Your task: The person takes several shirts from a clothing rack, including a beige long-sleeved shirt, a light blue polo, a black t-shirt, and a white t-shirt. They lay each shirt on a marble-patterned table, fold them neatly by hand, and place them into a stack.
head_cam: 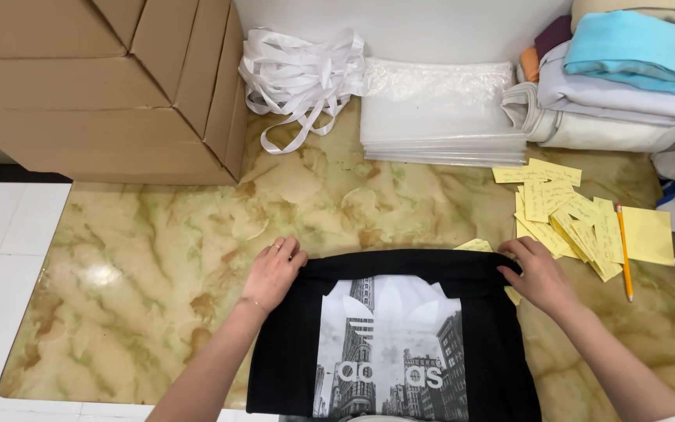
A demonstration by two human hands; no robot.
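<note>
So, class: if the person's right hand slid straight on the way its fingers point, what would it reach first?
The right hand, gripping the black T-shirt, points up-left across bare marble tabletop. The first thing in that line looks like the stack of clear plastic bags, though the exact heading is uncertain.

The single view comes from a camera on the person's head, looking steeply down and forward over the marbled tabletop (pixel 158 258), with the far wall along the top edge of the frame. It sits close: both forearms enter from the bottom edge, and the tabletop fills most of the frame.
</note>
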